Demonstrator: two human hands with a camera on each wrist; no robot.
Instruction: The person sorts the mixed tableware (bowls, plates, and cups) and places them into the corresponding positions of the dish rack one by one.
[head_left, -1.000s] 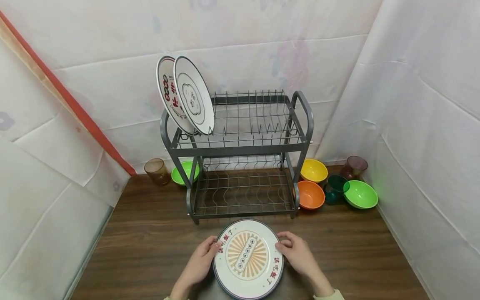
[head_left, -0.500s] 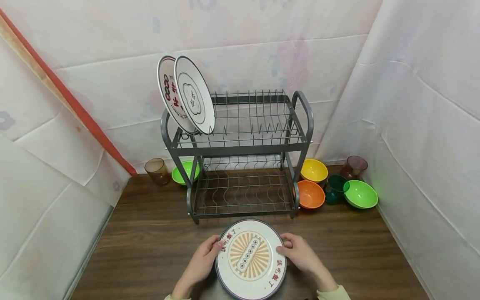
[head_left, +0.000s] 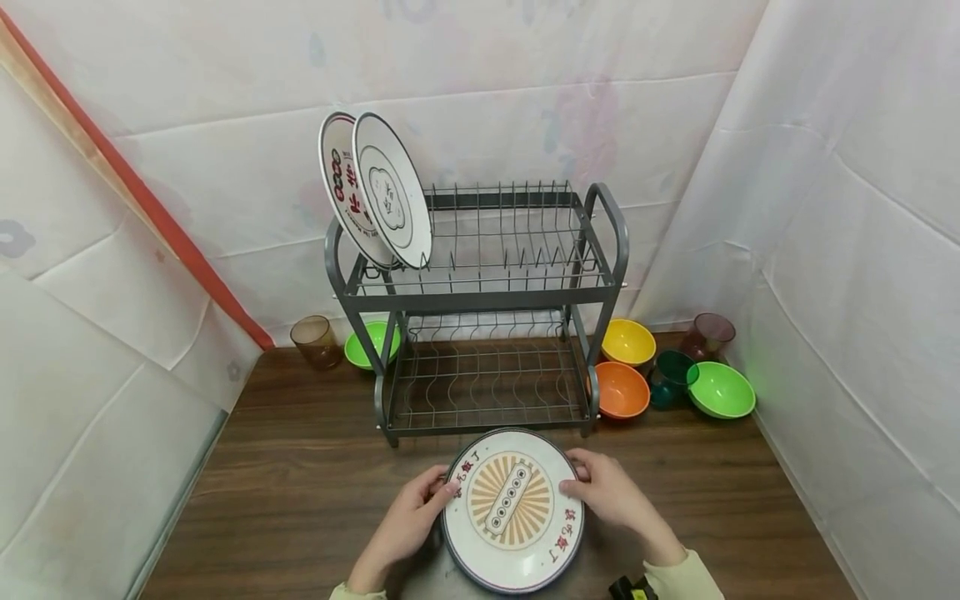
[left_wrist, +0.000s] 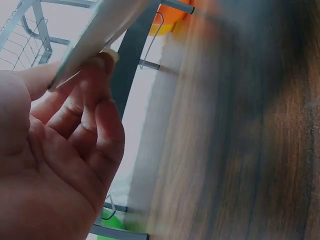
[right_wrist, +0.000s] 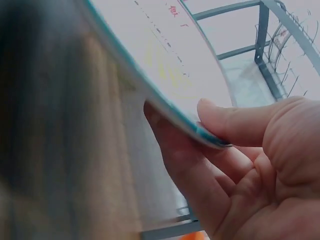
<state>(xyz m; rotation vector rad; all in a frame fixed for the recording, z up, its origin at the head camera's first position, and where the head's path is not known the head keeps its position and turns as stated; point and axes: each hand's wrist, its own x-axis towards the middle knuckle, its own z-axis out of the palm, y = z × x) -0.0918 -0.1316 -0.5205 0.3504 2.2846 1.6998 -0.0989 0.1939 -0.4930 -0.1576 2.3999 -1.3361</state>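
A round white plate (head_left: 513,510) with an orange sunburst centre, red characters and a dark blue rim is held by both hands in front of the rack. My left hand (head_left: 408,518) pinches its left edge, thumb on top; in the left wrist view, curled fingers (left_wrist: 107,120) lie beneath the plate edge (left_wrist: 102,37). At the right edge, my right hand (head_left: 611,493) pinches with the thumb over the rim and fingers below, as the right wrist view shows on the plate (right_wrist: 165,55). Both wrist views show the plate raised off the wooden table (head_left: 285,500).
A grey two-tier dish rack (head_left: 480,298) stands behind. Two white plates (head_left: 393,196) lean in its upper left slots. Left of it are a brown cup (head_left: 317,343) and a green bowl (head_left: 367,346); at right, yellow, orange (head_left: 621,390) and green bowls (head_left: 722,390) and two cups.
Both hands have carried the plate a little to the right and slightly toward the rack, and the plate has turned slightly. The plates in the rack have stayed put.
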